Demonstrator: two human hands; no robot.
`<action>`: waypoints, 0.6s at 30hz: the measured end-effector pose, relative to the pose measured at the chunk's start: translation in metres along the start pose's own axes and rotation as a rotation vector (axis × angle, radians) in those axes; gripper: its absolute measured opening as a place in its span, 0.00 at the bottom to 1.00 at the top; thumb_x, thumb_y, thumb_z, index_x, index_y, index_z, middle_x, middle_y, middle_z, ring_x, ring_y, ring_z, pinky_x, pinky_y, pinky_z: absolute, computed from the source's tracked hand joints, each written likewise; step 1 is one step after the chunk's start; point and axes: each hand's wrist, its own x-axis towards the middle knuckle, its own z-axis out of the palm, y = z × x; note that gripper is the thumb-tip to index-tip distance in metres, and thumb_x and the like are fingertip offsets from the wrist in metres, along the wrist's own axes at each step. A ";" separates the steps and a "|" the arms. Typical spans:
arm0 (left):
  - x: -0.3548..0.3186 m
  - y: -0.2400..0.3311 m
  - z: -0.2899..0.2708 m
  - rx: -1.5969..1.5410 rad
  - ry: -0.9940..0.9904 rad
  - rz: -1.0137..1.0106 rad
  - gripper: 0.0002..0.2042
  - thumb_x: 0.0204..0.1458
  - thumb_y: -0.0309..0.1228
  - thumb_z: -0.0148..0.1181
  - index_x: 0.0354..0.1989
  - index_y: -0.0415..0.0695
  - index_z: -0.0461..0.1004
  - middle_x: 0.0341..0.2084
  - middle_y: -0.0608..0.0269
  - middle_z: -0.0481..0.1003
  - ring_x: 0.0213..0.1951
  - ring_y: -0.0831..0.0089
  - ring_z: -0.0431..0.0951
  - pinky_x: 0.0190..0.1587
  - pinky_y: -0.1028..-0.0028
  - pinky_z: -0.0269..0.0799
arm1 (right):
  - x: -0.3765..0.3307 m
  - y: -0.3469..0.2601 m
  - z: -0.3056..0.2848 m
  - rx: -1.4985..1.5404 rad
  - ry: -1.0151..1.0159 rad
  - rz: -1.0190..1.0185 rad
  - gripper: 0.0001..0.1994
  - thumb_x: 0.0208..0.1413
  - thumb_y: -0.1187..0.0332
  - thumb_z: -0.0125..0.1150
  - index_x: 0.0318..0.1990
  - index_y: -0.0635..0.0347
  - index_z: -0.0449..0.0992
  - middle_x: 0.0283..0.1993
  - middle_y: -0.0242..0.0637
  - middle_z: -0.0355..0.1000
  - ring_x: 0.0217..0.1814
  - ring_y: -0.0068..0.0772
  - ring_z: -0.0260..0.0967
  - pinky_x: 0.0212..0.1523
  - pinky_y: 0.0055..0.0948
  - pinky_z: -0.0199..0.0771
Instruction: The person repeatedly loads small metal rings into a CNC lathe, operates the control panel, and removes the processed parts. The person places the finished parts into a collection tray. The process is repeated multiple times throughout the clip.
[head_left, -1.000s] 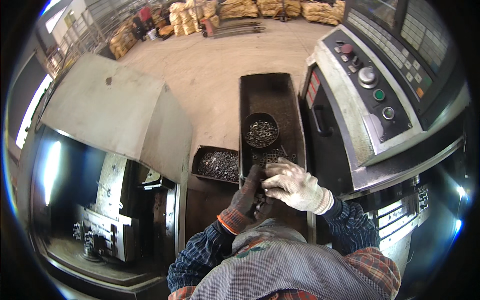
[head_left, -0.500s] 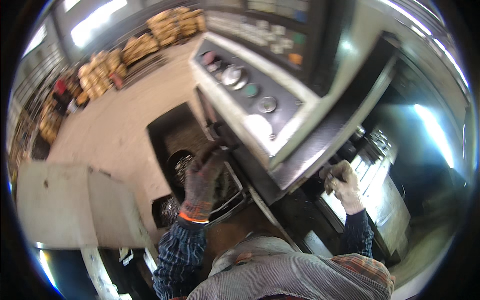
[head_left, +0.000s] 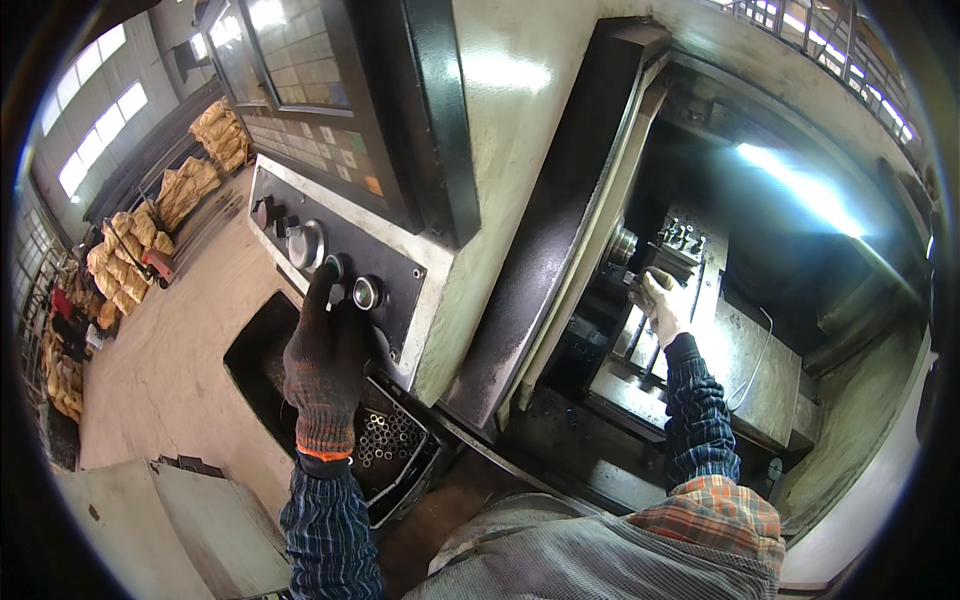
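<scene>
Sleeves of blue plaid lead up to your gloves. Your left hand (head_left: 325, 365), in a dark glove, has its fingers raised against a round button (head_left: 335, 268) on the control panel (head_left: 400, 290), above a tray of small metal rings (head_left: 390, 440). Farther in, your right hand (head_left: 660, 305), white-gloved, reaches the lathe chuck (head_left: 622, 245); whether it grips anything I cannot tell.
</scene>
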 end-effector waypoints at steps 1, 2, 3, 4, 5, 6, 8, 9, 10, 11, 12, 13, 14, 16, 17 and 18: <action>0.000 -0.002 0.001 0.081 0.011 0.003 0.22 0.59 0.22 0.53 0.64 0.44 0.66 0.37 0.57 0.80 0.34 0.76 0.79 0.36 0.74 0.74 | 0.006 0.000 -0.002 -0.034 0.038 0.019 0.14 0.61 0.72 0.58 0.53 0.63 0.69 0.45 0.37 0.73 0.43 0.32 0.75 0.45 0.32 0.81; 0.000 -0.003 0.000 0.163 0.022 0.007 0.23 0.58 0.22 0.53 0.63 0.45 0.67 0.39 0.56 0.81 0.35 0.75 0.80 0.38 0.74 0.75 | 0.014 0.000 -0.004 -0.066 0.076 0.038 0.14 0.62 0.71 0.58 0.53 0.63 0.69 0.45 0.37 0.73 0.42 0.32 0.75 0.43 0.31 0.81; 0.001 -0.004 -0.001 0.248 0.049 0.062 0.23 0.58 0.22 0.54 0.63 0.46 0.67 0.40 0.55 0.81 0.37 0.74 0.81 0.39 0.74 0.75 | 0.022 0.002 -0.007 -0.070 0.092 0.055 0.14 0.62 0.70 0.59 0.52 0.62 0.70 0.44 0.38 0.73 0.41 0.31 0.75 0.42 0.30 0.81; 0.004 -0.005 -0.001 0.078 0.037 0.139 0.23 0.57 0.19 0.53 0.63 0.44 0.67 0.44 0.55 0.80 0.42 0.73 0.81 0.43 0.73 0.75 | 0.030 0.006 -0.009 -0.048 0.112 0.034 0.14 0.62 0.68 0.59 0.53 0.61 0.70 0.42 0.37 0.74 0.39 0.29 0.75 0.38 0.28 0.81; 0.008 -0.006 -0.002 0.041 0.044 0.199 0.23 0.57 0.19 0.53 0.63 0.44 0.67 0.46 0.55 0.79 0.44 0.73 0.80 0.45 0.74 0.74 | 0.038 0.010 -0.011 -0.071 0.108 0.002 0.14 0.62 0.68 0.59 0.53 0.61 0.70 0.41 0.36 0.73 0.38 0.29 0.75 0.37 0.28 0.81; 0.011 -0.006 -0.004 0.019 0.034 0.227 0.23 0.58 0.18 0.53 0.63 0.43 0.67 0.47 0.56 0.79 0.46 0.73 0.79 0.47 0.74 0.73 | 0.047 0.013 -0.014 -0.069 0.106 -0.018 0.14 0.62 0.68 0.59 0.53 0.61 0.70 0.41 0.36 0.73 0.38 0.28 0.74 0.37 0.28 0.81; 0.012 -0.006 -0.005 -0.051 -0.043 0.109 0.22 0.58 0.15 0.50 0.62 0.36 0.66 0.55 0.54 0.73 0.54 0.71 0.75 0.55 0.74 0.70 | 0.064 0.018 -0.016 -0.049 0.162 0.008 0.14 0.62 0.66 0.59 0.52 0.61 0.71 0.40 0.35 0.73 0.37 0.28 0.74 0.37 0.29 0.81; 0.012 -0.005 -0.005 -0.057 -0.053 0.109 0.22 0.58 0.14 0.50 0.62 0.36 0.65 0.55 0.54 0.74 0.53 0.71 0.75 0.55 0.75 0.70 | 0.073 0.018 -0.016 -0.025 0.186 0.069 0.14 0.63 0.64 0.58 0.52 0.60 0.70 0.40 0.34 0.72 0.37 0.29 0.74 0.37 0.30 0.81; 0.010 -0.004 -0.006 -0.048 -0.046 0.110 0.22 0.58 0.14 0.49 0.63 0.36 0.65 0.55 0.54 0.74 0.53 0.71 0.75 0.54 0.75 0.70 | 0.082 0.021 -0.013 -0.024 0.178 0.053 0.15 0.63 0.63 0.58 0.52 0.60 0.70 0.40 0.33 0.72 0.36 0.30 0.74 0.38 0.33 0.80; 0.007 -0.002 -0.005 -0.032 -0.026 0.150 0.23 0.58 0.14 0.49 0.63 0.36 0.65 0.55 0.54 0.74 0.52 0.71 0.75 0.53 0.75 0.71 | 0.089 0.023 -0.012 0.045 0.223 0.095 0.15 0.63 0.62 0.57 0.52 0.59 0.70 0.39 0.33 0.71 0.36 0.31 0.74 0.38 0.36 0.80; 0.004 -0.001 -0.004 -0.067 -0.029 0.077 0.23 0.58 0.14 0.49 0.63 0.36 0.64 0.54 0.54 0.74 0.51 0.72 0.75 0.52 0.76 0.71 | 0.097 0.026 -0.012 0.029 0.228 0.089 0.16 0.63 0.61 0.57 0.53 0.58 0.70 0.39 0.33 0.71 0.36 0.32 0.73 0.38 0.38 0.80; 0.001 0.000 -0.003 -0.096 -0.020 0.041 0.23 0.58 0.14 0.48 0.64 0.37 0.64 0.54 0.54 0.74 0.50 0.73 0.75 0.51 0.76 0.71 | 0.105 0.029 -0.013 0.046 0.247 0.106 0.16 0.63 0.61 0.58 0.53 0.58 0.69 0.39 0.33 0.71 0.36 0.33 0.73 0.38 0.40 0.79; -0.001 0.001 -0.002 -0.129 -0.011 0.041 0.23 0.58 0.14 0.48 0.64 0.37 0.64 0.54 0.55 0.74 0.50 0.74 0.75 0.50 0.77 0.71 | 0.112 0.033 -0.017 0.099 0.241 0.138 0.16 0.63 0.60 0.58 0.53 0.57 0.69 0.39 0.33 0.71 0.37 0.33 0.73 0.39 0.43 0.79; -0.003 0.002 -0.001 -0.213 -0.010 0.013 0.23 0.58 0.15 0.47 0.64 0.37 0.64 0.51 0.57 0.75 0.45 0.78 0.74 0.46 0.79 0.71 | 0.128 0.043 -0.031 0.127 0.205 0.180 0.15 0.62 0.59 0.58 0.52 0.56 0.70 0.38 0.33 0.70 0.37 0.34 0.72 0.39 0.45 0.78; -0.003 0.002 -0.001 -0.263 -0.012 0.045 0.23 0.58 0.15 0.47 0.64 0.38 0.64 0.50 0.58 0.75 0.43 0.79 0.74 0.45 0.80 0.71 | 0.136 0.048 -0.038 0.189 0.137 0.216 0.15 0.62 0.59 0.58 0.51 0.56 0.70 0.38 0.33 0.70 0.37 0.35 0.72 0.40 0.46 0.77; -0.003 0.002 -0.001 -0.245 -0.012 0.006 0.23 0.58 0.15 0.47 0.65 0.37 0.64 0.49 0.59 0.76 0.42 0.81 0.74 0.43 0.81 0.71 | 0.140 0.053 -0.044 -0.166 0.096 -0.009 0.16 0.63 0.57 0.57 0.51 0.56 0.69 0.41 0.36 0.71 0.39 0.37 0.73 0.42 0.46 0.78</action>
